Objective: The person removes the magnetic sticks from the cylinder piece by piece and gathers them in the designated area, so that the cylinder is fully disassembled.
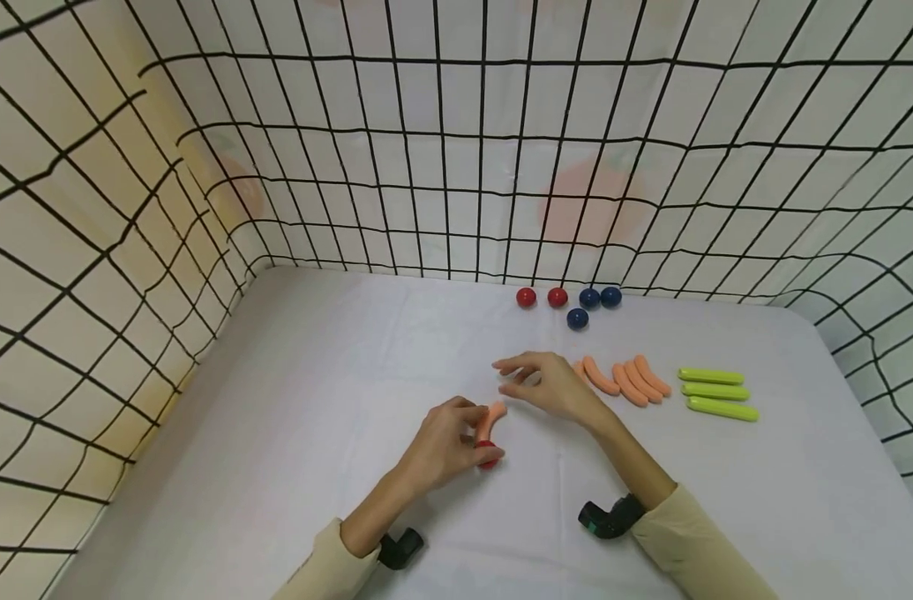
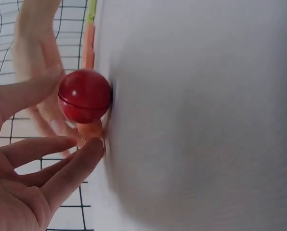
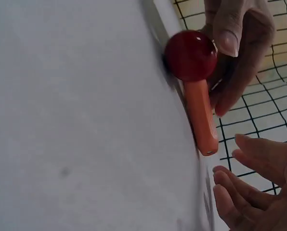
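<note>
A red ball sits at the near end of a curved orange building rod lying on the white table. My left hand holds the ball loosely, thumb over it and fingertips along the rod. In the left wrist view the ball shows between thumb and fingers, and the fingers overlap the rod. My right hand hovers just past the rod's far end, fingers apart and holding nothing. The right wrist view shows the rod's free end apart from the fingers.
At the back are two red balls and three blue balls. Several curved orange rods lie right of my right hand, one partly hidden behind it. Three straight green rods lie farther right. Black wire mesh encloses the table's back and sides.
</note>
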`<move>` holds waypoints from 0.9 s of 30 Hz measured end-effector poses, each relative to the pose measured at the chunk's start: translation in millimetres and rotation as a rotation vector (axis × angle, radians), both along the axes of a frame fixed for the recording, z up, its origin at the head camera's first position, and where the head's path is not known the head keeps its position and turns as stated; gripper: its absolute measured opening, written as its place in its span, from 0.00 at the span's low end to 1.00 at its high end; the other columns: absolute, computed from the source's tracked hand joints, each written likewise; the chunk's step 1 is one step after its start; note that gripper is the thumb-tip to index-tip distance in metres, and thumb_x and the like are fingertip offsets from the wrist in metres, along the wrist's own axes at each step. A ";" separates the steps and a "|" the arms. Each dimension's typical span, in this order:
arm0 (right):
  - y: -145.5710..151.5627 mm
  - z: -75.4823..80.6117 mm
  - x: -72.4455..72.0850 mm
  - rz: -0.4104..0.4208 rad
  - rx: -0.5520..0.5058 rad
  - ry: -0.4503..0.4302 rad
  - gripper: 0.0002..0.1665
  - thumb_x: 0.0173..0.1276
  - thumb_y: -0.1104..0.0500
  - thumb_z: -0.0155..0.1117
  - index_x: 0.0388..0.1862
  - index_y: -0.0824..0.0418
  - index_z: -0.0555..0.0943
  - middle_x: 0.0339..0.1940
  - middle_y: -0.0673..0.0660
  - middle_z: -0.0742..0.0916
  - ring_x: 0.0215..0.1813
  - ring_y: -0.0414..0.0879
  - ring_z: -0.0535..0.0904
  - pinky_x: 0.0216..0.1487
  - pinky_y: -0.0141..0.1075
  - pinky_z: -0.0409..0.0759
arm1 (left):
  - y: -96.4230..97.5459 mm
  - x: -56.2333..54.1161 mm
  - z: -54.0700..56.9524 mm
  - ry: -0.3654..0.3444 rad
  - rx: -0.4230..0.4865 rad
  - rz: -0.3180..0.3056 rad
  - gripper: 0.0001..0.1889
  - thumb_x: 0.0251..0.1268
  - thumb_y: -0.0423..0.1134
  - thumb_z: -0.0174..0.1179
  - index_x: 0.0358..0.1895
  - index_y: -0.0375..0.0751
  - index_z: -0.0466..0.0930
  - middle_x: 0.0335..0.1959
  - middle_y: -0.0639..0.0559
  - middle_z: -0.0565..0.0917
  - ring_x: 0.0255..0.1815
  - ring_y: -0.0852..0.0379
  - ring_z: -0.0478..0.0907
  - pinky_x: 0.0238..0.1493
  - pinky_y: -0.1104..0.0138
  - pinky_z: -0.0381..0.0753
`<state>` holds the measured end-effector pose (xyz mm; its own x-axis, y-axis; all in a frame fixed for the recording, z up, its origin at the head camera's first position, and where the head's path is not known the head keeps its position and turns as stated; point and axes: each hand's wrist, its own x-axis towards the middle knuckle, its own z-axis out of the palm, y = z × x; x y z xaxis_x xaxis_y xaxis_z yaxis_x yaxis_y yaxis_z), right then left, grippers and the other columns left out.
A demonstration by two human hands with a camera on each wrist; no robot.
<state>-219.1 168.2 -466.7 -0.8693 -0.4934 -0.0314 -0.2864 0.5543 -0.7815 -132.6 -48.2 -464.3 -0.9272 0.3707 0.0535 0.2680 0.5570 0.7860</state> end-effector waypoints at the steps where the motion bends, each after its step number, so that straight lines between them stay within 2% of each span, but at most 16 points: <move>1: 1.4 -2.4 4.9 0.042 -0.012 -0.009 0.23 0.70 0.56 0.72 0.62 0.59 0.85 0.54 0.58 0.90 0.50 0.49 0.86 0.48 0.35 0.85 | 0.3 1.4 0.1 -0.009 0.003 -0.012 0.17 0.54 0.36 0.80 0.44 0.30 0.88 0.49 0.39 0.86 0.46 0.45 0.87 0.43 0.66 0.90; 3: 3.5 -7.5 12.1 0.106 -0.037 -0.027 0.21 0.69 0.58 0.73 0.60 0.60 0.86 0.52 0.57 0.90 0.49 0.48 0.85 0.47 0.32 0.84 | 0.7 3.0 -0.8 -0.017 0.000 -0.034 0.18 0.54 0.35 0.80 0.45 0.29 0.87 0.51 0.38 0.85 0.48 0.44 0.87 0.45 0.67 0.90; 4: 4.3 -9.4 14.9 0.127 -0.046 -0.030 0.20 0.69 0.59 0.74 0.59 0.60 0.87 0.51 0.57 0.90 0.48 0.48 0.84 0.46 0.31 0.83 | 0.7 3.4 -0.9 -0.019 0.005 -0.042 0.20 0.54 0.34 0.80 0.49 0.28 0.87 0.52 0.37 0.84 0.48 0.43 0.87 0.45 0.67 0.90; 7: 5.0 -14.1 20.6 0.145 -0.066 -0.029 0.17 0.68 0.61 0.74 0.55 0.60 0.88 0.48 0.56 0.90 0.45 0.47 0.81 0.43 0.28 0.80 | -0.9 2.4 -1.1 -0.040 0.036 -0.073 0.21 0.56 0.29 0.77 0.53 0.25 0.85 0.54 0.35 0.84 0.51 0.41 0.87 0.47 0.68 0.90; 11: 4.8 -15.6 26.8 0.090 -0.034 -0.009 0.14 0.68 0.59 0.74 0.52 0.59 0.90 0.42 0.53 0.89 0.41 0.43 0.79 0.40 0.28 0.76 | -5.5 -0.5 -0.5 -0.048 0.049 -0.091 0.18 0.59 0.25 0.73 0.53 0.24 0.84 0.55 0.34 0.84 0.53 0.42 0.87 0.48 0.68 0.89; 18: 4.0 -15.3 36.1 -0.038 0.048 -0.001 0.09 0.67 0.55 0.76 0.44 0.55 0.91 0.35 0.49 0.85 0.36 0.39 0.77 0.36 0.29 0.76 | -11.4 -4.1 -2.6 -0.009 0.018 -0.019 0.17 0.63 0.24 0.69 0.55 0.21 0.83 0.53 0.34 0.85 0.49 0.43 0.88 0.47 0.67 0.90; 23: 2.0 -14.7 41.7 -0.090 0.050 -0.023 0.09 0.68 0.55 0.74 0.44 0.57 0.87 0.35 0.50 0.86 0.36 0.40 0.78 0.36 0.29 0.75 | -10.5 -4.7 -6.0 0.021 0.042 0.003 0.17 0.61 0.23 0.70 0.54 0.20 0.83 0.49 0.35 0.85 0.48 0.43 0.88 0.46 0.68 0.90; 27: 1.4 -14.5 44.5 -0.088 0.049 -0.013 0.11 0.71 0.54 0.72 0.47 0.57 0.87 0.37 0.51 0.86 0.38 0.40 0.77 0.38 0.29 0.76 | -8.2 -5.2 -9.0 0.061 0.062 0.016 0.18 0.59 0.23 0.71 0.52 0.18 0.84 0.46 0.34 0.85 0.46 0.43 0.89 0.45 0.66 0.90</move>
